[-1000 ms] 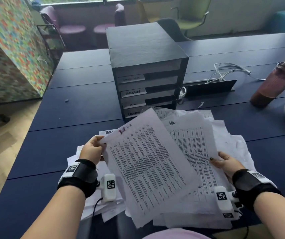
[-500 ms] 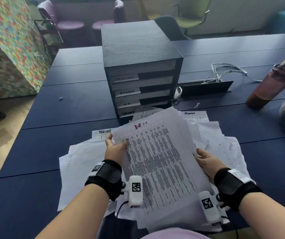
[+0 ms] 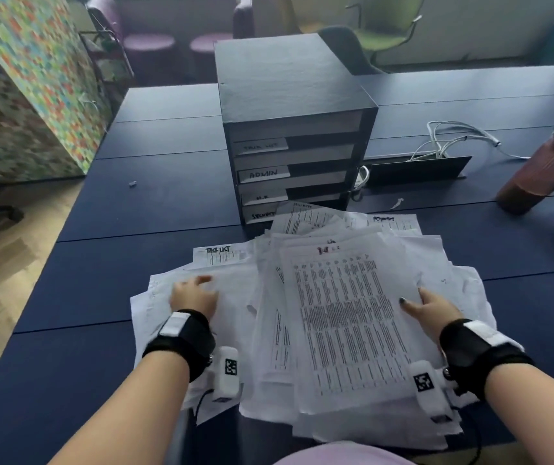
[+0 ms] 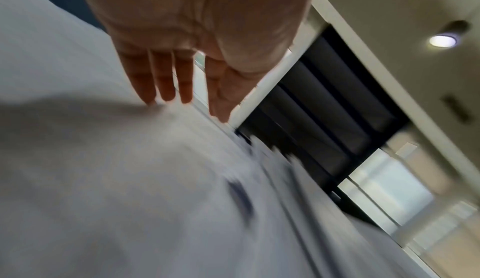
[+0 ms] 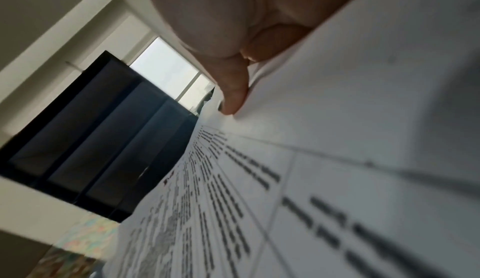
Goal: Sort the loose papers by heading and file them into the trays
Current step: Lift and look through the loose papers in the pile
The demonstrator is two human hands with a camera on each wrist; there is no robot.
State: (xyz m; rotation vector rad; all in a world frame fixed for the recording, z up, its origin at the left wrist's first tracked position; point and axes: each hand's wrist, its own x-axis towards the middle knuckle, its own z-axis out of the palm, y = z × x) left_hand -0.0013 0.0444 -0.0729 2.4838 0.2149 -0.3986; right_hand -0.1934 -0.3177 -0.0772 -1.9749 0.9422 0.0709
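Looking down from the head view: loose papers (image 3: pixel 305 317) lie in a spread heap on the dark blue table (image 3: pixel 168 209), just in front of the black tray unit (image 3: pixel 289 129), whose four slots carry labels; "ADMIN" reads clearly. Top printed sheet (image 3: pixel 349 323) bears a red mark at its head and sits at the right of the heap. Right hand (image 3: pixel 431 308) grips that sheet's right edge, thumb on top. Left hand (image 3: pixel 195 295) rests flat on blank sheets at the heap's left, near a sheet headed "TASK LIST" (image 3: pixel 218 255). Brown tumbler (image 3: pixel 544 169) and white cables (image 3: pixel 450 139) stand well apart at right.

Left wrist view: left hand (image 4: pixel 197 35) has fingers (image 4: pixel 166 81) straight and close together, tips touching white paper (image 4: pixel 103 179); picture blurred.

Right wrist view: right hand (image 5: pixel 221 25) pinches the printed sheet (image 5: pixel 285 200), thumb (image 5: pixel 233 93) pressed on its upper face, the other fingers hidden beneath.
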